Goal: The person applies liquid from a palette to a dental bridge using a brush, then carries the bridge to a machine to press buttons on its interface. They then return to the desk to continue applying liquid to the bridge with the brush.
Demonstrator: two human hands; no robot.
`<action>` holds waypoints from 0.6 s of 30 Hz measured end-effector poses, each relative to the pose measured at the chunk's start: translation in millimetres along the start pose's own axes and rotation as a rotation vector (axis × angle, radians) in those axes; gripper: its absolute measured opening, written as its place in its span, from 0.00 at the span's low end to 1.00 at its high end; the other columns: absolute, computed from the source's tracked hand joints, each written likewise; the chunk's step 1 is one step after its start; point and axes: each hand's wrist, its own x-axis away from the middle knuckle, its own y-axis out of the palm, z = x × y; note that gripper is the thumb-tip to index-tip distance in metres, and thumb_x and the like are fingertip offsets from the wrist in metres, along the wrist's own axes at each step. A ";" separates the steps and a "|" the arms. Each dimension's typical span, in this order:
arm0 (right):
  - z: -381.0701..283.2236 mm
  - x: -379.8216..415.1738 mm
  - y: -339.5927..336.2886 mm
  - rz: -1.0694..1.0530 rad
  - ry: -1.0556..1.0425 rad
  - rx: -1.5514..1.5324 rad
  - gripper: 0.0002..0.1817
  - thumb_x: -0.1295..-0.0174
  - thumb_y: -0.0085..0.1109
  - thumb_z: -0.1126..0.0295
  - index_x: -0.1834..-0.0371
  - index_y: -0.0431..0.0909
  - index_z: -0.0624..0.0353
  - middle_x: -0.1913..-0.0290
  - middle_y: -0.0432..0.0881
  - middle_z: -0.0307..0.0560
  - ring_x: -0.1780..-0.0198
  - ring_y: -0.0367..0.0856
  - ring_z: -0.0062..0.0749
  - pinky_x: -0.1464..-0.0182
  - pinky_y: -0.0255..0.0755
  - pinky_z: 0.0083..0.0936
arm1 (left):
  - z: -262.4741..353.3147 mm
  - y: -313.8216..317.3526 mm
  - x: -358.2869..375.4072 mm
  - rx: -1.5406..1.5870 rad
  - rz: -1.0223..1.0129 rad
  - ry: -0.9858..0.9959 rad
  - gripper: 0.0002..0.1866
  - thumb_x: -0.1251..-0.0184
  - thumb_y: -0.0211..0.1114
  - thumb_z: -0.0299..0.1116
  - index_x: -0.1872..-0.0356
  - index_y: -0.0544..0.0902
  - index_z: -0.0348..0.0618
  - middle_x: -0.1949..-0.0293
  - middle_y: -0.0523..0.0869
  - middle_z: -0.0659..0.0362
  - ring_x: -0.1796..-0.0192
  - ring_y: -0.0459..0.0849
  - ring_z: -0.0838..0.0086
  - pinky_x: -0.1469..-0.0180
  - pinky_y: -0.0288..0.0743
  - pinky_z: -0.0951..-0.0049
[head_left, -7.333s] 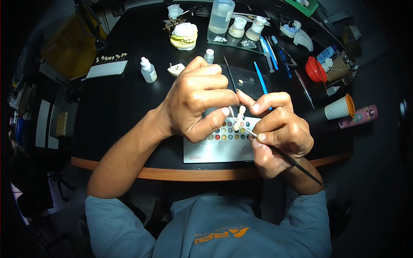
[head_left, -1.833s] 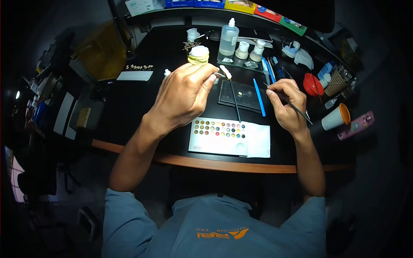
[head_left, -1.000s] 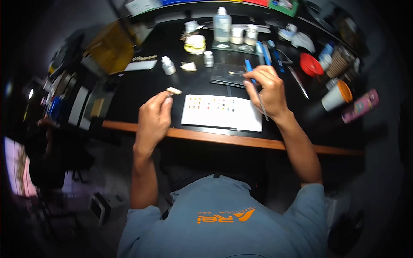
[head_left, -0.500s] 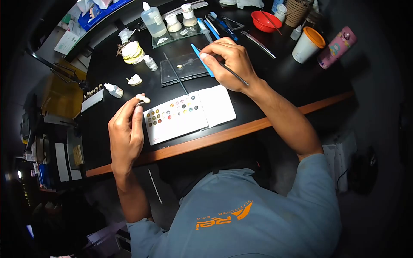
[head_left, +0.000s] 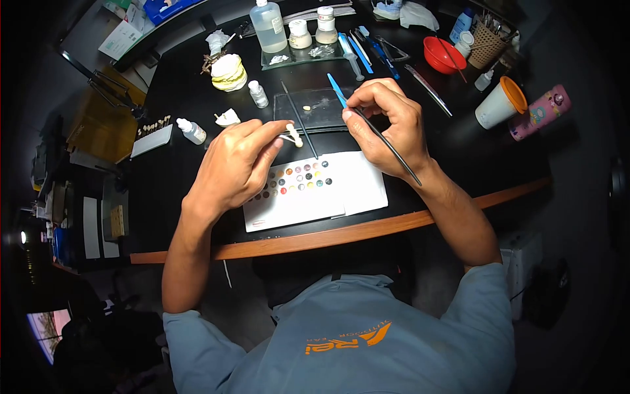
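My left hand (head_left: pixel 236 164) pinches a thin holder with a small cream tooth piece (head_left: pixel 294 135) at its tip, above the left end of a white palette (head_left: pixel 308 197) dotted with several colour wells. My right hand (head_left: pixel 387 125) grips a thin black brush (head_left: pixel 387 141), its tip over a dark glass slab (head_left: pixel 315 108) that carries a small pale blob. A second black brush (head_left: pixel 298 118) and a blue tool (head_left: pixel 336 89) lie across the slab.
On the black table are a yellow-white dental cast (head_left: pixel 229 72), small dropper bottles (head_left: pixel 191 131), a clear liquid bottle (head_left: pixel 268 26), two jars (head_left: pixel 300 33), a red bowl (head_left: pixel 441 54), an orange-rimmed cup (head_left: pixel 500 104) and a pink cylinder (head_left: pixel 539 111). The wooden table edge (head_left: pixel 341 233) runs beneath my forearms.
My left hand has risen from the table's left side toward the middle, bringing the tooth piece over the palette. The right hand keeps the brush at the slab. The view has shifted.
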 end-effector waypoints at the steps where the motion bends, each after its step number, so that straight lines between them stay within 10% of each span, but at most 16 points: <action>1: -1.1 0.0 -0.9 0.006 -0.007 0.003 0.05 0.44 0.72 0.80 0.67 0.85 0.63 0.65 0.86 0.46 0.59 0.86 0.31 0.60 0.82 0.25 | -4.3 1.6 -5.0 0.033 -0.001 -0.006 0.15 0.24 0.65 0.26 0.41 0.89 0.40 0.72 0.79 0.54 0.69 0.79 0.62 0.61 0.72 0.60; 10: -11.4 4.8 -0.4 -0.018 -0.006 -0.504 0.08 0.44 0.68 0.84 0.62 0.82 0.64 0.49 0.82 0.56 0.50 0.84 0.29 0.41 0.79 0.28 | -20.4 18.9 -9.8 0.114 0.073 0.168 0.15 0.26 0.64 0.30 0.43 0.90 0.42 0.74 0.75 0.59 0.69 0.74 0.66 0.59 0.62 0.62; 16: -36.2 12.3 10.8 -0.114 -0.121 -0.698 0.10 0.49 0.67 0.86 0.68 0.78 0.59 0.71 0.86 0.44 0.39 0.84 0.46 0.32 0.78 0.47 | -18.7 23.5 -7.6 0.156 0.125 0.267 0.14 0.33 0.68 0.30 0.48 0.91 0.43 0.72 0.78 0.61 0.67 0.78 0.67 0.52 0.64 0.63; 18: -34.9 10.5 6.3 -0.228 -0.251 -0.644 0.14 0.46 0.57 0.90 0.60 0.77 0.62 0.70 0.82 0.49 0.35 0.78 0.48 0.24 0.72 0.67 | -16.2 26.3 -8.1 0.194 0.169 0.316 0.13 0.34 0.69 0.30 0.49 0.91 0.42 0.72 0.78 0.61 0.66 0.78 0.67 0.51 0.64 0.62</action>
